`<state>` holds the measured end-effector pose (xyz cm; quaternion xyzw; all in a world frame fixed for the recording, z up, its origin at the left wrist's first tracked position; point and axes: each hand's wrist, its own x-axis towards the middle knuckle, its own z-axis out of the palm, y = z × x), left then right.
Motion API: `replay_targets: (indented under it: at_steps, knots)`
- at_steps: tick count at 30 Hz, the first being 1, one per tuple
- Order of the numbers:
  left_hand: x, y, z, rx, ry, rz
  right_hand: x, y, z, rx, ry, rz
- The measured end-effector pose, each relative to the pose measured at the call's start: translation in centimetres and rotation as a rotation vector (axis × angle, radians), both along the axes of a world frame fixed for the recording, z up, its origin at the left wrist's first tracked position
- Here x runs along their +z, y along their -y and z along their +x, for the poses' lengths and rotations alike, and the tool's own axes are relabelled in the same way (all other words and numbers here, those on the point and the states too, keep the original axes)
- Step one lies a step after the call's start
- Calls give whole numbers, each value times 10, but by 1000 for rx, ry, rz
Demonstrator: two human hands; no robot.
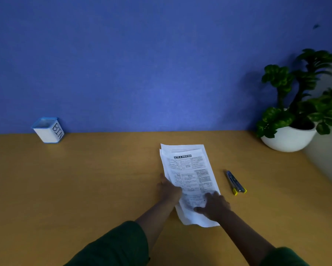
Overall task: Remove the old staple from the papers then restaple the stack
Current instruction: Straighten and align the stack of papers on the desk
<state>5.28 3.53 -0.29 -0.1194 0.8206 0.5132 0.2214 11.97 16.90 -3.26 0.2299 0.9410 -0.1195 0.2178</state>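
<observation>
Papers (190,175) lie mid-bench, sheets fanned slightly apart; your left hand (169,189) rests flat at their left edge, your right hand (215,207) presses the near end, fingers relaxed. Stapler (235,182) sits untouched just beside; restapling looks still ahead

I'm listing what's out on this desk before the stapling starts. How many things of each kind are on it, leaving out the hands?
Stack of papers: 1
Stapler, blue and yellow: 1
Container marked BIN: 1
Potted plant: 1
Total: 4
</observation>
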Motion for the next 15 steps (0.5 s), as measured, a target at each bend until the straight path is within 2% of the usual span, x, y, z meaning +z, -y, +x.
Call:
replay_targets:
  at_steps: [2, 4, 7, 10, 12, 15]
  knots:
    - [1, -1, -6, 62, -65, 152, 2, 0, -4, -4, 20, 8]
    - [3, 0, -13, 120, -12, 240, 2, 1, -7, -11, 33, 19]
    - [-5, 8, -20, 102, 74, 221, 0, 3, -6, -5, 29, 50]
    - [-5, 13, -20, 57, 3, 193, 6, 1, -8, -14, 4, 14]
    - [-4, 15, -20, 74, -71, 189, 8, -8, -13, -83, -92, -77]
    - [3, 19, -24, 69, -163, 206, 10, -31, -28, -290, -367, -331]
